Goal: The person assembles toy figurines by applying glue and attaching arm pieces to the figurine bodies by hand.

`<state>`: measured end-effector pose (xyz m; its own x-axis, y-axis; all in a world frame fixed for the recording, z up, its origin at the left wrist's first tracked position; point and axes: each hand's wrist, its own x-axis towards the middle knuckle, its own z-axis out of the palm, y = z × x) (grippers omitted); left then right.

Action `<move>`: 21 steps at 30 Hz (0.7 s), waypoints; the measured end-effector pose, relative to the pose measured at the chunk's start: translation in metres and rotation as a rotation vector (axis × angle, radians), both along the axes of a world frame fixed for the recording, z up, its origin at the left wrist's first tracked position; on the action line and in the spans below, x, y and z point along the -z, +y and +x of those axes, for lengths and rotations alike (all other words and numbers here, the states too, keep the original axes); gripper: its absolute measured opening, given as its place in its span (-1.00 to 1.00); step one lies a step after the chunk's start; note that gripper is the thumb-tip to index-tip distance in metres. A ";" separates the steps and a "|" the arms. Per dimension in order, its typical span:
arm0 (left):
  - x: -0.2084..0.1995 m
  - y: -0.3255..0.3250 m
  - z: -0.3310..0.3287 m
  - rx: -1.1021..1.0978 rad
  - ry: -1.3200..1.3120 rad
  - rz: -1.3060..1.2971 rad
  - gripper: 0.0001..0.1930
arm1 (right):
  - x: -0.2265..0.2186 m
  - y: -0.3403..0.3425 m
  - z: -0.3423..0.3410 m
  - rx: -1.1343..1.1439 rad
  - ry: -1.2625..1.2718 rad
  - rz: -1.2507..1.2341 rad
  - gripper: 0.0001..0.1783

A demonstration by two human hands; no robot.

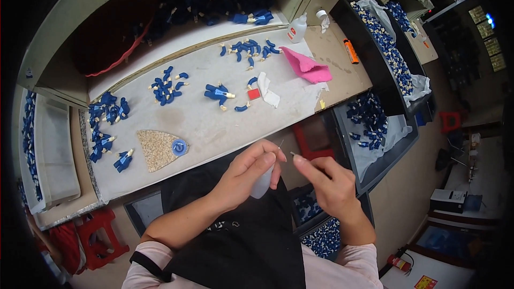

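A dark apron [251,246] is being worn over the lap, and both forearms are being raised above it from the lower edge of the view. A small white bottle [262,182] is being held in the left hand [249,174]; the fingers are being curled closed around it, so that only its lower part is being shown under the palm. A thin needle-like tip [280,143] is being seen rising just above the left fingertips, but it cannot be told if it belongs to the bottle. The right hand [326,182] is being kept just beside the left one, and its thumb and forefinger are being pinched together on a very small thin piece [292,153]; what this piece is cannot be told. The piece is being pointed toward the left fingertips, near them but apart.

Farther on, a grey work table [214,123] is being covered with groups of small blue parts [218,94]. A beige triangular pad [154,149] with a round blue piece [179,147] is being seen near the table edge. A pink cloth [308,67], a white squeeze bottle [296,29] and an orange marker [350,52] are lying at the far side. Dark trays [375,128] with more blue parts are standing at the right.
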<state>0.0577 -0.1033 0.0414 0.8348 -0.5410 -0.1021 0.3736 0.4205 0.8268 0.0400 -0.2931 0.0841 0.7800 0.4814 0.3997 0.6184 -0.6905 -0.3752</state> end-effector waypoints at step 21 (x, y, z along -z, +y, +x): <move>-0.002 0.006 -0.013 0.155 0.109 -0.053 -0.79 | 0.010 0.001 -0.014 0.013 -0.133 -0.165 -0.42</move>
<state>0.0445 -0.0978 0.0438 0.7268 -0.6691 -0.1551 0.5230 0.3927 0.7565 0.0261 -0.2922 0.0737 0.7326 0.5389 0.4159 0.6453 -0.7443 -0.1723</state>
